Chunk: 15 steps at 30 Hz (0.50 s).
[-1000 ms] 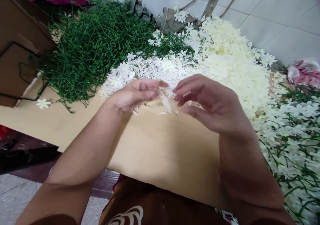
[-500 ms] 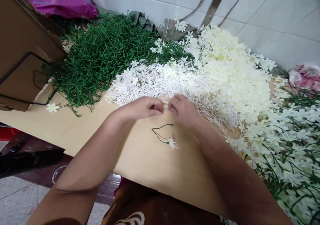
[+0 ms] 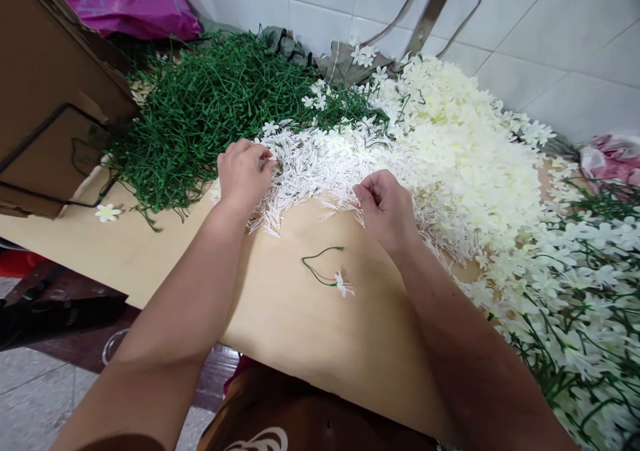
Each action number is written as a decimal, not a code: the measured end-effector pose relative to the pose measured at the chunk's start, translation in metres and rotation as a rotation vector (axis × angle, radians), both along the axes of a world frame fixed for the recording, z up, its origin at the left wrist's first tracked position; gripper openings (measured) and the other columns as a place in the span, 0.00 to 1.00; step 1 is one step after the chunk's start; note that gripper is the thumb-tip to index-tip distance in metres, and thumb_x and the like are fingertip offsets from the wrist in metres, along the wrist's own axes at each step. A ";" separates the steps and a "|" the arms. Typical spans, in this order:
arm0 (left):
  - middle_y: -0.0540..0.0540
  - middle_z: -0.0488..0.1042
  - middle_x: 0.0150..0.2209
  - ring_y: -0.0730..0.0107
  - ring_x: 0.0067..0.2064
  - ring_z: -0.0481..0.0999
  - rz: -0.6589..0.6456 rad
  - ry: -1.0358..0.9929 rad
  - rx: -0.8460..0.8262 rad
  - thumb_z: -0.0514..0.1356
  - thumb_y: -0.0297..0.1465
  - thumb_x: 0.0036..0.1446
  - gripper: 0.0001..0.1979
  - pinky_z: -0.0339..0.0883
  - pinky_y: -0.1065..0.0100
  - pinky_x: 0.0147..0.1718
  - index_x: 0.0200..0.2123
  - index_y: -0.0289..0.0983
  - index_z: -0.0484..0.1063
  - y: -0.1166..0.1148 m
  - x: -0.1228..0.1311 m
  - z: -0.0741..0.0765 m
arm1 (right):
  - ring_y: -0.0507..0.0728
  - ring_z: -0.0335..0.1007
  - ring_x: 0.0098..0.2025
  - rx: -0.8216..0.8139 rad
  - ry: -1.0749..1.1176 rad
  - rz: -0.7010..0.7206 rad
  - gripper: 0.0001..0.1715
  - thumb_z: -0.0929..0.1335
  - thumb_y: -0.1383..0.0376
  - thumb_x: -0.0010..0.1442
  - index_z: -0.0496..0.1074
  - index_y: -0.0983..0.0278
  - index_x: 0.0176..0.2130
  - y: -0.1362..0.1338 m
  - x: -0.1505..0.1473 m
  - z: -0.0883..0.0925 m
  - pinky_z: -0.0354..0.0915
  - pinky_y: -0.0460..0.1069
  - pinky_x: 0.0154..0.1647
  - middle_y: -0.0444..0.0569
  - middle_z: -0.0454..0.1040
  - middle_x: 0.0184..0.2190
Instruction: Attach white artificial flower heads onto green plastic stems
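My left hand (image 3: 246,171) is at the left end of the pile of thin white strands (image 3: 305,164), next to the green stem heap (image 3: 215,97). Its fingers are curled together on something I cannot make out. At the pile's front edge is my right hand (image 3: 387,204), thumb and forefinger pinched by the white strands; what lies between them is too small to name. One curved green stem (image 3: 313,272) with a white flower (image 3: 342,284) at its end lies on the tan board (image 3: 295,324) between my forearms.
Cream petals (image 3: 465,151) are heaped at the right back. White flowers on green stems (image 3: 575,291) cover the right side. A cardboard box (image 3: 45,97) with a black wire frame stands left, and a purple bag (image 3: 130,4) lies behind it. A loose flower (image 3: 107,213) is near the box.
My hands have moved apart from the middle: the left one went left and away from me, the right one slightly right. White strands now show spread at the pile's front edge.
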<state>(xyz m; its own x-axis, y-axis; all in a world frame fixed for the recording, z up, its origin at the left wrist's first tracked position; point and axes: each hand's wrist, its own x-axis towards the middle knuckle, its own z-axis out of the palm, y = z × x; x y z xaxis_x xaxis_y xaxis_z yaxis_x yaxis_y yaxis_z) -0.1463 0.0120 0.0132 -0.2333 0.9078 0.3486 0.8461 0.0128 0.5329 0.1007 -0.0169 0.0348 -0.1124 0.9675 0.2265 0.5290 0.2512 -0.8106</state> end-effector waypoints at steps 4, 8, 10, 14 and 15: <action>0.41 0.72 0.42 0.56 0.48 0.68 -0.028 0.036 0.169 0.60 0.30 0.53 0.03 0.57 0.55 0.50 0.32 0.38 0.71 -0.010 0.010 0.012 | 0.46 0.55 0.17 -0.173 0.270 0.109 0.11 0.68 0.64 0.58 0.61 0.61 0.29 0.004 -0.001 -0.003 0.52 0.46 0.20 0.37 0.63 0.18; 0.48 0.71 0.29 0.69 0.33 0.69 -0.193 -0.257 0.136 0.59 0.27 0.52 0.02 0.63 0.64 0.35 0.32 0.37 0.69 -0.016 0.032 0.014 | 0.46 0.62 0.17 -0.281 0.512 0.253 0.17 0.74 0.58 0.50 0.65 0.62 0.33 0.008 -0.003 -0.004 0.60 0.45 0.18 0.36 0.68 0.19; 0.53 0.66 0.23 0.74 0.26 0.66 -0.272 -0.523 -0.032 0.59 0.25 0.50 0.03 0.61 0.69 0.27 0.31 0.37 0.67 -0.018 0.046 0.013 | 0.47 0.66 0.19 -0.288 0.581 0.281 0.23 0.77 0.55 0.45 0.67 0.63 0.34 0.009 -0.003 -0.003 0.66 0.46 0.21 0.37 0.70 0.21; 0.55 0.66 0.20 0.77 0.22 0.66 -0.356 -0.836 -0.239 0.60 0.24 0.49 0.05 0.59 0.73 0.24 0.30 0.36 0.66 -0.024 0.066 0.015 | 0.48 0.70 0.25 -0.286 0.637 0.287 0.24 0.78 0.52 0.41 0.68 0.63 0.30 0.008 -0.004 -0.002 0.71 0.48 0.30 0.41 0.74 0.25; 0.56 0.66 0.19 0.78 0.22 0.67 -0.361 -0.867 -0.259 0.61 0.24 0.49 0.06 0.59 0.74 0.24 0.30 0.36 0.66 -0.025 0.068 0.016 | 0.48 0.70 0.26 -0.268 0.629 0.278 0.23 0.78 0.52 0.42 0.69 0.63 0.29 0.007 -0.004 -0.002 0.71 0.48 0.31 0.42 0.74 0.26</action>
